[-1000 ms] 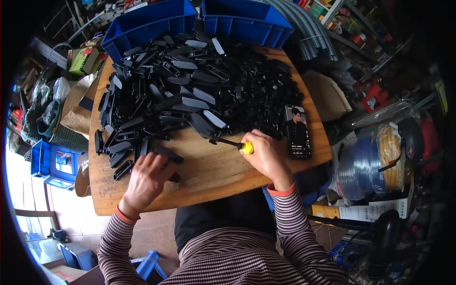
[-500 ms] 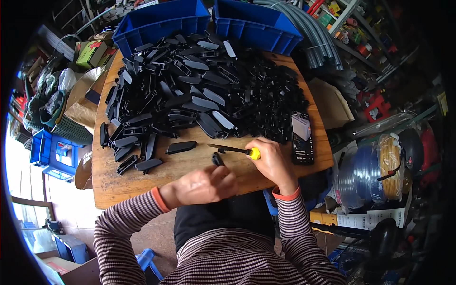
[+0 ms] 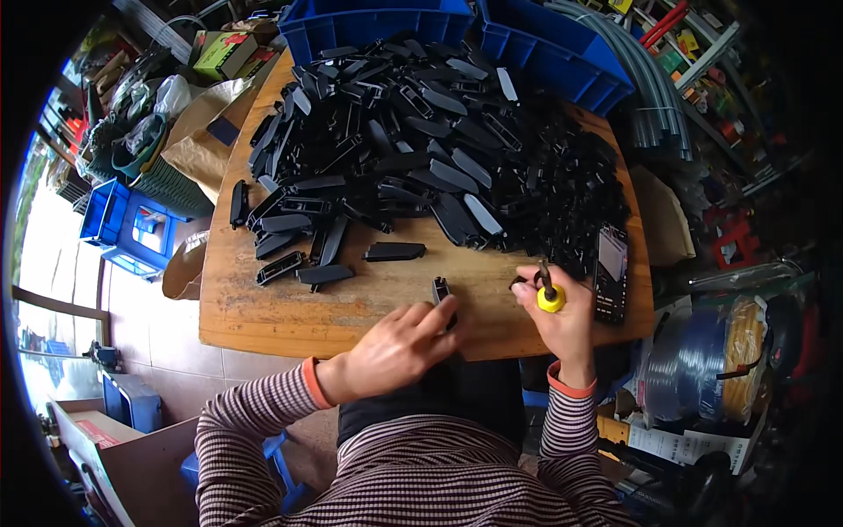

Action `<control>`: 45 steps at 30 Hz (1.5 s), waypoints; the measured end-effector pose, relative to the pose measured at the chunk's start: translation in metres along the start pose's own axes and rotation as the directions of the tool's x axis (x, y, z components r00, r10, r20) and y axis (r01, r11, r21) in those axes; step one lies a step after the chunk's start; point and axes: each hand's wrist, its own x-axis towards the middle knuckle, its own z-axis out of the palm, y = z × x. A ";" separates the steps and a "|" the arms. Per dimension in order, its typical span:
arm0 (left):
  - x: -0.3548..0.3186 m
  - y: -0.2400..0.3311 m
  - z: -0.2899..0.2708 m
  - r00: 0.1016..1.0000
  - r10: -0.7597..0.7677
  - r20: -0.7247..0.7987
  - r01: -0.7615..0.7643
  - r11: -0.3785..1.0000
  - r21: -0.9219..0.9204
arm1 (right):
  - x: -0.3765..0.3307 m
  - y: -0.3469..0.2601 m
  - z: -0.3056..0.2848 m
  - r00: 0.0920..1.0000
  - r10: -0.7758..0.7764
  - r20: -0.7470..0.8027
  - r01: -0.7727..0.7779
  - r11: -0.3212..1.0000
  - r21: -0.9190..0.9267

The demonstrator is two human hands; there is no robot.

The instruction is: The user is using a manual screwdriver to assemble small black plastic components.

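Observation:
My left hand [image 3: 399, 347] is closed round one end of a black plastic part [image 3: 442, 288], its free end pointing away from me over the near table edge. In my right hand [image 3: 562, 321], to the right of it, is a yellow-handled tool [image 3: 551, 299] with a dark, narrow shaft; its exact kind is unclear. The shaft stands up, away from the part. A small black piece [image 3: 518, 283] shows at the thumb and fingertips of that hand. One long black plastic part [image 3: 394, 252] lies alone just beyond my left hand.
A large heap of black plastic parts [image 3: 421, 149] covers the far table, with smaller black pieces [image 3: 571, 184] at its right. A dark phone [image 3: 609, 274] lies by the right edge of the wooden table [image 3: 263, 312]. Two blue bins [image 3: 553, 53] stand behind.
My right hand has moved right and turned, so the tool's shaft now points up instead of left. The black part in my left hand shows more. The whole view has shifted.

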 end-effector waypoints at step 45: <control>0.052 -0.019 0.028 0.972 0.203 0.114 -0.204 0.979 -0.004 | 0.024 0.029 -0.028 0.997 -0.036 -0.069 -0.009 0.831 -0.556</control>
